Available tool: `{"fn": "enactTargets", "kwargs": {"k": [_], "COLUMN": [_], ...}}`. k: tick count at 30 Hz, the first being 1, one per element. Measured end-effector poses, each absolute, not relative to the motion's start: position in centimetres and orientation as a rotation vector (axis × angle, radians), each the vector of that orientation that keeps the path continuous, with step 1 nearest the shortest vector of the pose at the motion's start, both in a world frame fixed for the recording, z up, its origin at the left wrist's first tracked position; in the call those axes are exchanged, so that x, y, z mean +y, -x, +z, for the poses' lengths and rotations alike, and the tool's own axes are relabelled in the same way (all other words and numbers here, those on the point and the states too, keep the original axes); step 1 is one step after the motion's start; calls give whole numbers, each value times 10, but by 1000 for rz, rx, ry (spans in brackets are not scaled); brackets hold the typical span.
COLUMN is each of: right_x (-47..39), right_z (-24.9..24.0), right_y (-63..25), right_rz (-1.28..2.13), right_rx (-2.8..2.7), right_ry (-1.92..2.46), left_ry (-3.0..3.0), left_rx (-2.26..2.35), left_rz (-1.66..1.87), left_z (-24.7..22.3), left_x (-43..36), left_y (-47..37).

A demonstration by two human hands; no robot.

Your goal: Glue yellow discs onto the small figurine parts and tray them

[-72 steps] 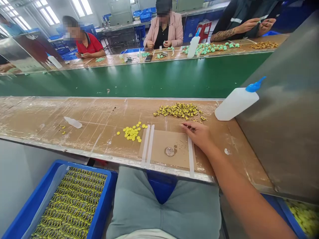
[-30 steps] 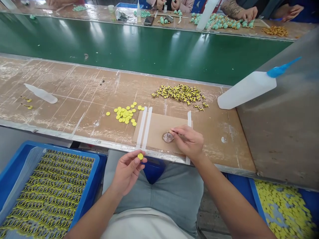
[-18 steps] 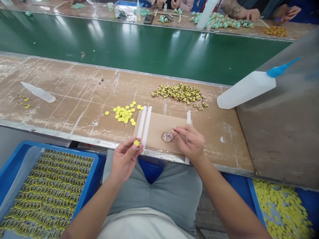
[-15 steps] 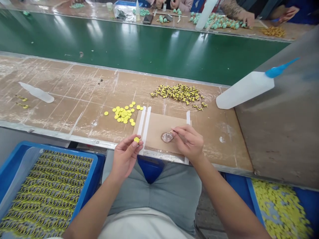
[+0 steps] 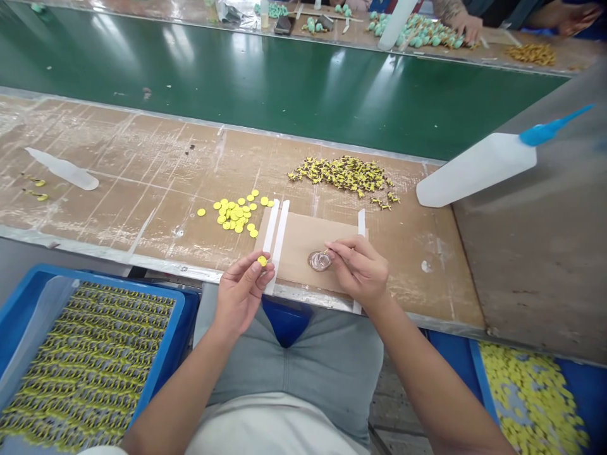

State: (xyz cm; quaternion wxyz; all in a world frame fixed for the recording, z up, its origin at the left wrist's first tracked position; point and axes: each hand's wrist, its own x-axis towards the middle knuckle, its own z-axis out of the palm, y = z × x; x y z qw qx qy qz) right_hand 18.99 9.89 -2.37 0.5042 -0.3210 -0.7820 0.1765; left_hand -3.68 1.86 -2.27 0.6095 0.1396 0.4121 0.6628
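Observation:
My left hand [image 5: 244, 287] pinches a small round yellow disc [image 5: 262, 260] between thumb and fingers, just above the table's front edge. My right hand [image 5: 359, 270] is closed in a pinch beside a shiny, round, see-through patch [image 5: 318, 260] on the cardboard sheet [image 5: 303, 234]. What its fingertips hold is too small to make out. White tape strips [image 5: 281, 237] run along the cardboard's left side. Loose yellow discs [image 5: 236, 215] lie to the left, beyond my left hand. Behind the cardboard is a heap of small yellow and dark pieces [image 5: 344, 174].
A white bottle with a blue nozzle [image 5: 478, 169] leans against the metal panel [image 5: 540, 253] at right. Blue trays hold rows of yellow-black pieces [image 5: 95, 360] at lower left and yellow pieces [image 5: 535, 398] at lower right. Across the green belt [image 5: 237, 82], co-workers' hands [image 5: 467, 26] are near mint-green pieces.
The view has tilted down slightly. My left hand still holds the yellow disc, and my right hand stays beside the shiny patch.

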Motion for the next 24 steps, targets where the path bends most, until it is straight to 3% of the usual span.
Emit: {"fn": "enactTargets", "kwargs": {"k": [16,24], "right_x": [90,47], "right_z": [-15,14], "right_y": [-189,-164], "right_rz": [547,946], "right_rx": [-1605,-1170], "right_ry": [922,987], "left_ry": [-273,-311], "left_rx": [906,836], "left_rz": [1495,1434], "left_z": [-13,2], "left_x": [13,5], "left_y": [30,9]}}
